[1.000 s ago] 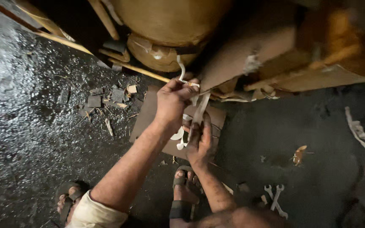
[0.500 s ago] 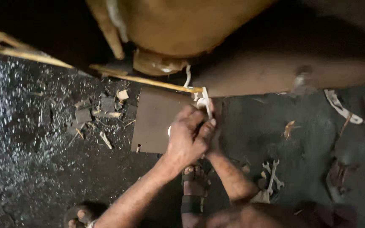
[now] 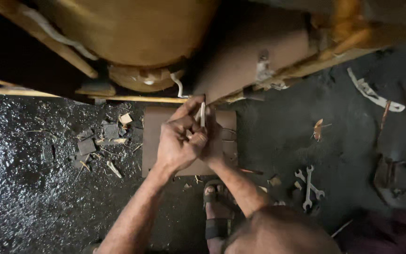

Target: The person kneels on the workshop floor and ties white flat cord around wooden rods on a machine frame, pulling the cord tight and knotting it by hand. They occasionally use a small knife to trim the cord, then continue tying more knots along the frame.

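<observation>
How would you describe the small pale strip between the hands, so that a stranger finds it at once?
Start at the flat brown board on the dark floor. Above it both hands meet, the left hand in front. The pale strip stands upright from their fingers: thin, whitish, straight, unlike the crossed spanners lying to the right.

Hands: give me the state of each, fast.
Left hand: closed, pinching a pale strip.
Right hand: mostly hidden behind the left; grip cannot be told.
</observation>
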`<control>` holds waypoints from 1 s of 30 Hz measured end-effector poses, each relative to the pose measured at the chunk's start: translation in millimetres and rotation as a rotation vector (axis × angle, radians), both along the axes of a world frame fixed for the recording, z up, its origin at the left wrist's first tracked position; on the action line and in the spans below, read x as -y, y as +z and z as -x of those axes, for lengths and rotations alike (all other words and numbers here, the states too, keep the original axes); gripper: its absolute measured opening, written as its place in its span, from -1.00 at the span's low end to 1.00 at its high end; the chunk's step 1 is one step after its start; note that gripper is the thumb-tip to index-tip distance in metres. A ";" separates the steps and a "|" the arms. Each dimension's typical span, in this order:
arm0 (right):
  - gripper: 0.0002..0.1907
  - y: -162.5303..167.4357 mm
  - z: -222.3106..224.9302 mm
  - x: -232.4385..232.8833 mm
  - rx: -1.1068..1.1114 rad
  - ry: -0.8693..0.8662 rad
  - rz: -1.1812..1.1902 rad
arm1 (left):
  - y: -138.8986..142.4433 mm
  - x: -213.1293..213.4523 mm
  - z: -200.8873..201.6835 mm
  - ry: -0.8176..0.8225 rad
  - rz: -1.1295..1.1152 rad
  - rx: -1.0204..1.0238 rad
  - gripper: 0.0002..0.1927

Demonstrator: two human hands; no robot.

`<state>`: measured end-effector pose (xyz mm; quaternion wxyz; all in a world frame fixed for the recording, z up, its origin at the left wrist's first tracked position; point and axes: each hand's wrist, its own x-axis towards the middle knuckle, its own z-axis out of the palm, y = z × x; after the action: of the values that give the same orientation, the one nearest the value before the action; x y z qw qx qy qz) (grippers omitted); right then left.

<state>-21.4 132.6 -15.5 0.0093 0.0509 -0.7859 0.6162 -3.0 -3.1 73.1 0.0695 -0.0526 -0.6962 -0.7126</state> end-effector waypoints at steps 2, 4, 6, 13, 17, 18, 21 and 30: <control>-0.50 2.5 -0.2 -7.1 -0.144 0.090 -0.363 | -4.1 -3.5 0.1 -0.017 -0.031 -0.043 -0.93; -0.36 13.6 -1.7 -11.3 -0.165 0.098 -0.383 | -6.2 -7.3 0.1 0.002 0.003 -0.034 -0.93; -0.30 27.0 -5.9 -11.4 -0.177 0.105 -0.385 | -5.5 -10.9 -1.4 0.023 0.039 -0.053 -0.93; -0.41 60.8 -38.6 -3.6 -0.160 0.075 -0.089 | 4.5 -20.5 -18.9 0.134 0.121 -0.156 -0.90; -0.68 55.8 -62.6 -9.9 -0.196 0.037 -0.159 | -0.7 -27.5 -25.7 0.270 0.209 -0.129 -0.88; -0.68 52.6 -68.7 -10.3 -0.252 0.037 -0.200 | -3.0 -27.4 -24.7 0.207 0.175 0.015 -0.87; -0.71 45.9 -81.1 -14.6 -0.366 0.074 -0.296 | -9.7 -23.0 -19.1 0.060 0.059 0.335 -0.87; -0.72 47.8 2.3 -33.3 -0.010 -0.004 -0.011 | -30.3 -40.1 -31.3 0.192 0.235 -0.052 -0.91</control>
<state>-23.7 165.9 32.3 0.0140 0.0524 -0.7894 0.6114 28.4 37.1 42.8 0.1487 -0.0118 -0.7747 -0.6145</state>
